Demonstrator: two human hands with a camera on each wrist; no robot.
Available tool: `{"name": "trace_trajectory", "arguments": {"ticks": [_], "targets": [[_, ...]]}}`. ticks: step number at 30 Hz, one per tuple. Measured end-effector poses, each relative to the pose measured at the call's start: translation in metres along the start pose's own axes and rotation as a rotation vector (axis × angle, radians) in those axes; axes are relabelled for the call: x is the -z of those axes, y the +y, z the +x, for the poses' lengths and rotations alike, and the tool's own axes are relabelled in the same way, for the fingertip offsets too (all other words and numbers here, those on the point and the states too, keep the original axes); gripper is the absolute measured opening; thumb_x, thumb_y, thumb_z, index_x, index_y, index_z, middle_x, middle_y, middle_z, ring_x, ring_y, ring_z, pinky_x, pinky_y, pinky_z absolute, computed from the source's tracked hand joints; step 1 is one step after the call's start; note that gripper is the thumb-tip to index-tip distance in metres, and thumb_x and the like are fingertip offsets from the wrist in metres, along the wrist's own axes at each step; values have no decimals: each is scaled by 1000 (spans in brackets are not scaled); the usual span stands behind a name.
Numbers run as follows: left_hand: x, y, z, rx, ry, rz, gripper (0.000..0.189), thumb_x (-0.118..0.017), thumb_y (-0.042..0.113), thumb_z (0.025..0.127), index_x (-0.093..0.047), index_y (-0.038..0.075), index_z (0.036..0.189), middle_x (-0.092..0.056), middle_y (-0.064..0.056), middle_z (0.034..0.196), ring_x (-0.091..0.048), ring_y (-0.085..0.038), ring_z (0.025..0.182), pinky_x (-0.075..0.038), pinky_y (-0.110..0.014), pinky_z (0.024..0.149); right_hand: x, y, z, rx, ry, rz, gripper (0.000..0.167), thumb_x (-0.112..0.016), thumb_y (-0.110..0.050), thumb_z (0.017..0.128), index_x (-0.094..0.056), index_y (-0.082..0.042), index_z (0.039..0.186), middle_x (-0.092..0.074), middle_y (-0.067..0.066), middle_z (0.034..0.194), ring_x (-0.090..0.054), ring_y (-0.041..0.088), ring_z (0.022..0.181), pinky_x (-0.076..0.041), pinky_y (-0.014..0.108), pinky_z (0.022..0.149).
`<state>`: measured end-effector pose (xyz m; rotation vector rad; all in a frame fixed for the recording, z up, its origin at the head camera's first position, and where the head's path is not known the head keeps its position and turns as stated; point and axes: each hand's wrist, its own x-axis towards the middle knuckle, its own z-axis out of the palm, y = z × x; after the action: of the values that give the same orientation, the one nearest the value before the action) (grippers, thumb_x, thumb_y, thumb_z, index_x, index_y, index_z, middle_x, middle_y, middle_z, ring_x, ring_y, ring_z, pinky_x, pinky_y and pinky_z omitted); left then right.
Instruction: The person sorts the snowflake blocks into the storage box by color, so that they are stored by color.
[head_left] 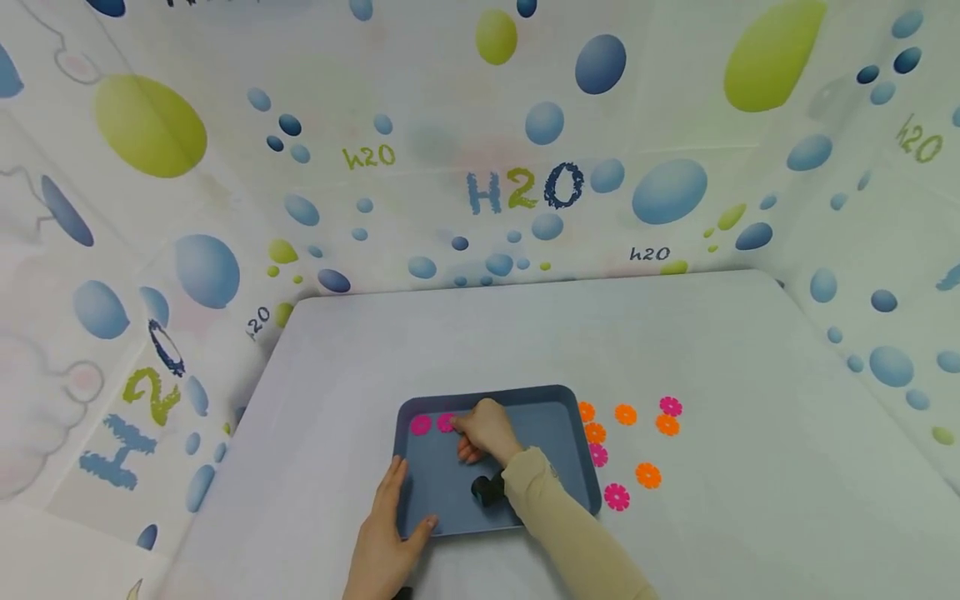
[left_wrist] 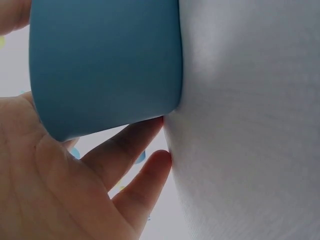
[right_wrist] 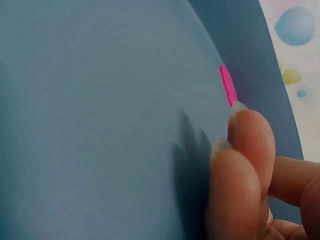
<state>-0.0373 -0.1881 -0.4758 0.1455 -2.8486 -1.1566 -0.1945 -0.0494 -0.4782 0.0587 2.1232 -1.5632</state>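
Note:
A blue-grey tray (head_left: 558,393) lies on the white table, two pink flower-shaped pieces near its far left corner. My left hand (head_left: 386,533) holds the tray's near left corner, fingers along the left side and thumb at the front rim; in the left wrist view its fingertips reach under the tray wall (left_wrist: 107,65). Inside the tray, my right hand (head_left: 489,429) pinches the edge of the second pink flower piece (head_left: 446,422), other fingers curled below. The first pink flower piece (head_left: 421,425) lies just left of it. Fingertips (right_wrist: 234,185) partly hide the pink in the right wrist view.
Right of the tray lie several loose flower pieces, among them an orange one (head_left: 626,414) and a pink one (head_left: 617,497). Some sit right by the tray's right rim. A printed cloth with blue and green drops (head_left: 543,123) rises behind the table (head_left: 735,350).

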Motion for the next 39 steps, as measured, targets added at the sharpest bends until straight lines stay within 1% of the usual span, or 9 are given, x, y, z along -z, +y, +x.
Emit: {"name": "trace_trajectory", "arguments": {"ticks": [4, 9, 12, 16, 20, 25, 29, 35, 39], "targets": [[-3, -1, 0, 21, -9, -1, 83, -74, 22, 84, -29, 5, 151, -27, -18, 159, -36, -43, 140, -37, -59, 109, 3, 3, -2, 10, -16, 7, 25, -61, -14, 94, -70, 7, 83, -59, 5, 49, -57, 9, 37, -55, 27, 41], [-2, -2, -2, 41, -19, 3, 83, -74, 23, 84, -28, 5, 151, -26, -18, 159, -36, -44, 139, -36, -60, 109, 7, 3, -8, 41, -74, 36, 27, -62, -17, 94, -70, 7, 84, -61, 5, 56, -60, 10, 43, -58, 30, 47], [-2, -4, -3, 37, -14, 6, 83, -74, 23, 84, -28, 4, 151, -26, -19, 159, -35, -45, 139, -36, -60, 109, 14, -2, -13, 103, -123, 78, 30, -62, -21, 95, -68, 8, 91, -64, 5, 62, -63, 9, 49, -61, 34, 55], [-1, -5, -3, 40, -10, 9, 84, -74, 21, 84, -26, 4, 152, -25, -21, 158, -34, -46, 139, -34, -62, 109, 37, -15, -22, 233, -150, 161, 30, -59, -18, 97, -63, 7, 112, -70, 13, 77, -70, 15, 61, -62, 42, 69], [1, -4, -2, 57, -18, 11, 85, -73, 21, 85, -25, 5, 152, -23, -20, 159, -31, -46, 140, -32, -62, 110, 73, -24, -31, 346, -56, 179, 27, -58, -10, 96, -59, 4, 120, -72, 24, 96, -73, 28, 80, -61, 42, 77], [4, -2, -3, 83, -33, 15, 86, -73, 22, 85, -23, 5, 153, -22, -19, 160, -30, -48, 140, -32, -64, 110, 118, -17, -37, 420, 108, 145, 28, -60, -7, 95, -59, 2, 122, -69, 25, 112, -71, 30, 97, -60, 35, 84], [3, -1, -2, 70, -37, 20, 85, -72, 21, 86, -23, 4, 153, -22, -20, 160, -30, -48, 140, -32, -63, 110, 152, -3, -43, 403, 214, 145, 33, -60, -9, 95, -56, 1, 126, -65, 24, 121, -69, 25, 105, -58, 28, 89], [3, 2, -1, 67, -44, 24, 86, -73, 21, 85, -22, 5, 153, -21, -20, 160, -29, -48, 140, -31, -64, 110, 190, 22, -54, 339, 321, 184, 36, -59, -8, 96, -52, 2, 130, -60, 25, 130, -66, -2, 97, -54, 14, 85], [0, 4, 1, 63, -52, 20, 86, -72, 21, 86, -22, 5, 153, -21, -19, 160, -29, -48, 141, -32, -64, 110, 208, 39, -61, 269, 420, 152, 38, -60, -9, 95, -52, 2, 131, -58, 23, 133, -65, 4, 103, -51, 8, 83]]}}
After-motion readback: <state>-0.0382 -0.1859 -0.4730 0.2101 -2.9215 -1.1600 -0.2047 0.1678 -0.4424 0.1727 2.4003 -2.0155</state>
